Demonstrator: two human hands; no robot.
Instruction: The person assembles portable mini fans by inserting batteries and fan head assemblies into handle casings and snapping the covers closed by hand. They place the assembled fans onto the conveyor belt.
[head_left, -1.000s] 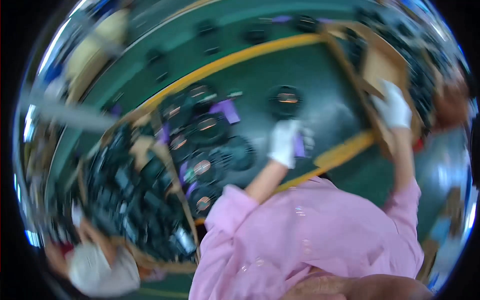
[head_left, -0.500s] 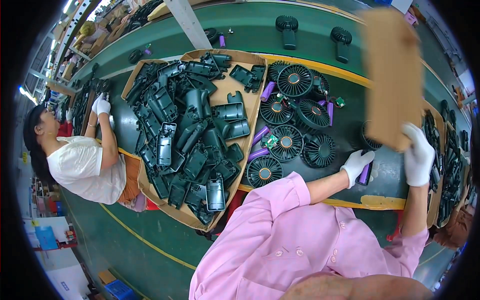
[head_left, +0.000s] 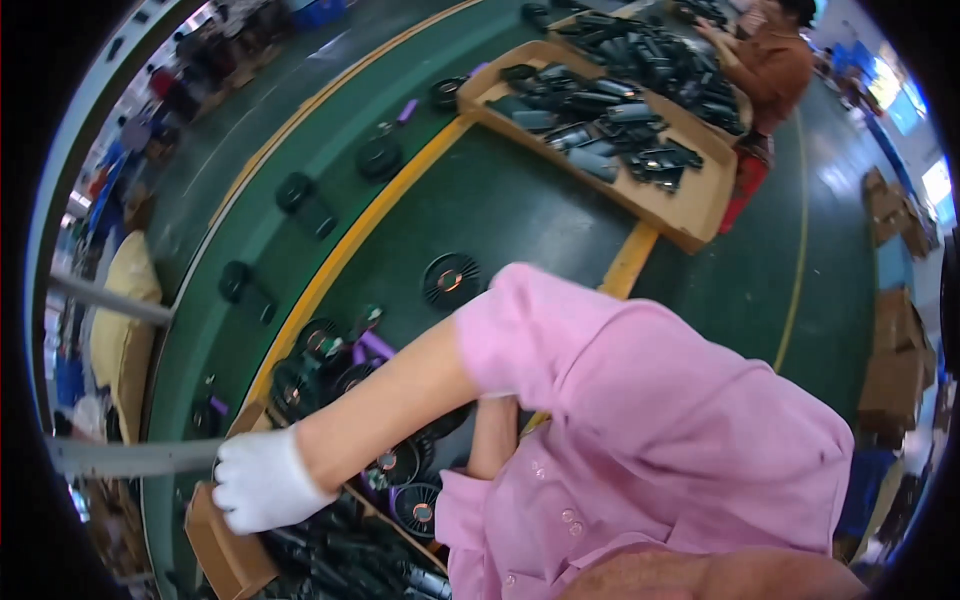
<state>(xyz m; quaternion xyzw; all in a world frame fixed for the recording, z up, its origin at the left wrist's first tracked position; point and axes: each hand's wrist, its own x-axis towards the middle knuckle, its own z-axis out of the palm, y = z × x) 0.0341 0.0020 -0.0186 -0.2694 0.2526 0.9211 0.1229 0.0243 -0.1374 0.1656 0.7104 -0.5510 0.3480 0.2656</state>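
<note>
My right arm reaches across my body to the lower left. My right hand, in a white glove, has its fingers bent over a brown piece of cardboard at the end of the tray of dark green plastic shells. My left forearm points up behind the right sleeve. My left hand is almost wholly covered there; only a sliver of white glove shows. Under my right forearm lie round fan heads and purple battery cells. One fan head sits apart on the dark table.
Another cardboard tray of dark shells stands at the far end, with a person in brown beside it. Handheld fans lie on the green conveyor belt beyond a yellow edge. A grey metal post stands at the left.
My view has swung to the right. My right hand has carried the cardboard from the right side across to the shell tray on the left. The left hand has become hidden behind my right arm.
</note>
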